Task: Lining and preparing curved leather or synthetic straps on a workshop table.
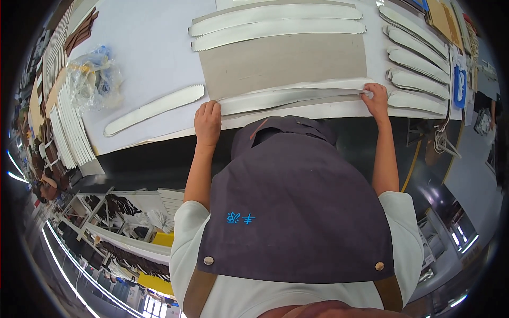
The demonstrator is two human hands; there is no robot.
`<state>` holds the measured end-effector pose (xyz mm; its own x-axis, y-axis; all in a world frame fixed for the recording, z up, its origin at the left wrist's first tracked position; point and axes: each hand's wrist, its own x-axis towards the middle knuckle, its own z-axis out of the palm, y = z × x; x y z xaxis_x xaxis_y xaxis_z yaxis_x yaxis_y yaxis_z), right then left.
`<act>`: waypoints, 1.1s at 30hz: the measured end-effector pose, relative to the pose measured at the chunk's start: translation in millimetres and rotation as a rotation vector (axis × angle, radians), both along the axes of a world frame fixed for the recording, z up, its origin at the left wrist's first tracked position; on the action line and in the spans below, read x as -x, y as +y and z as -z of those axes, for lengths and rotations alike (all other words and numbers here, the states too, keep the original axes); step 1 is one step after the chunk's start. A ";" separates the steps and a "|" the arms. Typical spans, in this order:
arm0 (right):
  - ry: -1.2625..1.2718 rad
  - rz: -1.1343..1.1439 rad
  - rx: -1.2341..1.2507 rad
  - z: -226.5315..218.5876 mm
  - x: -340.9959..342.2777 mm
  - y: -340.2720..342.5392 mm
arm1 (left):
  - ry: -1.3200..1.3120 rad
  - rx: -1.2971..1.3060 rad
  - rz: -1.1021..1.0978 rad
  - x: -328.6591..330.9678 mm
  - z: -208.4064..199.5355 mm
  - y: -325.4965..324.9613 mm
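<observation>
A long white strip (286,97), like leather or coated fabric, lies crosswise along the near edge of the grey-beige board (281,62). One long edge of it is raised or folded. My left hand (208,122) has its fingers curled at the strip's left end, and my right hand (377,100) pinches the right end. A single loose white strip (154,109) with a jagged end rests left of my left hand. At the board's far side, two white strips (275,26) lie parallel.
Several white strips (419,80) are piled at the table's right end, beside a blue tray (459,87). A clear plastic bag (95,74) sits at the left, near a row of narrow white strips (71,124). A shelving rack (114,233) stands lower left.
</observation>
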<state>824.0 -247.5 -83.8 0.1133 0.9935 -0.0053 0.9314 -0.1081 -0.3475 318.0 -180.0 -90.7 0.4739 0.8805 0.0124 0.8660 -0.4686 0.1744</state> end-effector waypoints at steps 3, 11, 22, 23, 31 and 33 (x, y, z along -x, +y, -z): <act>0.113 0.175 0.247 -35.9 7.0 15.9 | -0.158 0.098 -0.022 -30.3 -22.5 15.8; 0.760 -0.306 0.487 -136.2 92.7 99.0 | -0.857 0.532 0.321 -183.2 -64.4 55.5; 1.111 0.686 0.220 -16.5 -10.6 123.6 | -0.374 1.034 -0.026 -76.8 -41.3 141.3; 1.171 0.771 0.222 -1.2 -12.5 125.0 | -0.352 0.936 -0.095 -57.7 -29.7 145.2; 1.182 0.948 0.061 55.6 3.3 137.7 | -0.239 0.649 -0.377 -26.7 11.6 158.3; 1.146 0.966 0.042 55.8 10.1 140.2 | -0.266 0.622 -0.383 -26.9 13.7 165.5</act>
